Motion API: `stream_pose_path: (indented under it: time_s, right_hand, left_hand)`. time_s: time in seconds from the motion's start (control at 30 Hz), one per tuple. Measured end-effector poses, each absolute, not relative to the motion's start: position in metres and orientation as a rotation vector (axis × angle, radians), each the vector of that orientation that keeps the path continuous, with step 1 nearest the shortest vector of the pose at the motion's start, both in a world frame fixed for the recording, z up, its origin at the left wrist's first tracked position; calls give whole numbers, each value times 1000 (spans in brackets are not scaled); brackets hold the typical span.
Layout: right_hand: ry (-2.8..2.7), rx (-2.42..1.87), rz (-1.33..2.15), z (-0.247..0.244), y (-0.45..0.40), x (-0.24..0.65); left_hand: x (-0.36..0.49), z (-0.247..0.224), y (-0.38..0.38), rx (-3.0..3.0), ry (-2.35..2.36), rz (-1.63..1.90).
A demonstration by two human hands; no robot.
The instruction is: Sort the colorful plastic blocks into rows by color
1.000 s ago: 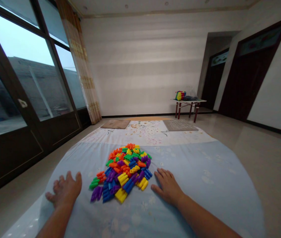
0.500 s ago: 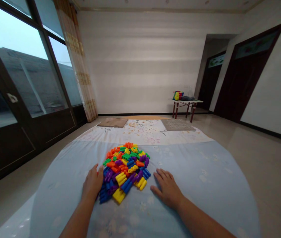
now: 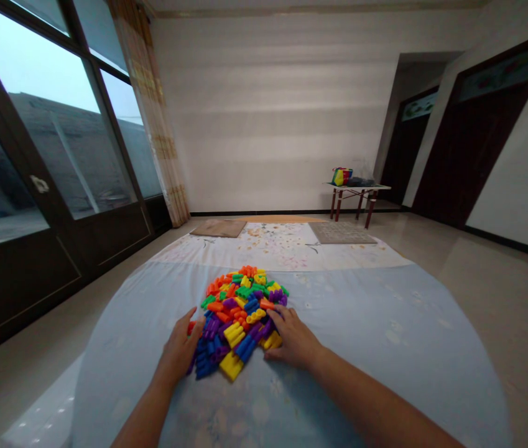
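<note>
A heap of plastic building blocks in orange, yellow, green, blue and purple lies on the light blue tablecloth. The pieces look like short joined tubes. My left hand rests at the heap's left edge, thumb and fingers apart, with a red piece showing beside the fingers. On the opposite side, my right hand is against the heap's right edge, its fingers spread over a few yellow and purple blocks. Neither hand is closed around a block. The right fingertips partly cover the pieces there.
At the table's far end lie a brown mat and a grey patterned mat on a white floral cloth. Beyond stands a small side table with a colourful bag. Glass doors are on the left.
My right hand has moved left, from the bare cloth onto the heap's right edge. My left hand stays at the left edge. The view has shifted slightly.
</note>
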State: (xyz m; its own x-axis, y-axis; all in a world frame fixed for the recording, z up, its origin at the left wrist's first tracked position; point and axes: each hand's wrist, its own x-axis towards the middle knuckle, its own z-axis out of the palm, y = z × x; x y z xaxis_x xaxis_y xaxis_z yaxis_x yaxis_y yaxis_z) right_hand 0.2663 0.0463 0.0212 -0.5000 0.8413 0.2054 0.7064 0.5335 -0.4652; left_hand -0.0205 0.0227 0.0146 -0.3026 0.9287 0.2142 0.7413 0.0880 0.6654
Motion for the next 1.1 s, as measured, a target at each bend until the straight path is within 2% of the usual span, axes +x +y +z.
stream_pose_path:
  time_s: [0.37,0.73,0.93,1.1]
  right_hand:
    - [-2091,-1153,524,6,74,270]
    - [-2170,-1188,467,-12,67,284]
    - [-2160,-1088,489,2,74,276]
    - [-2083,-1159,387,14,66,284]
  left_hand:
    - [-12,23,-12,2051,2102,405]
    - [26,5,5,2276,1939,746]
    - [52,23,24,2232,1780,771]
    - [26,52,23,2027,1831,812]
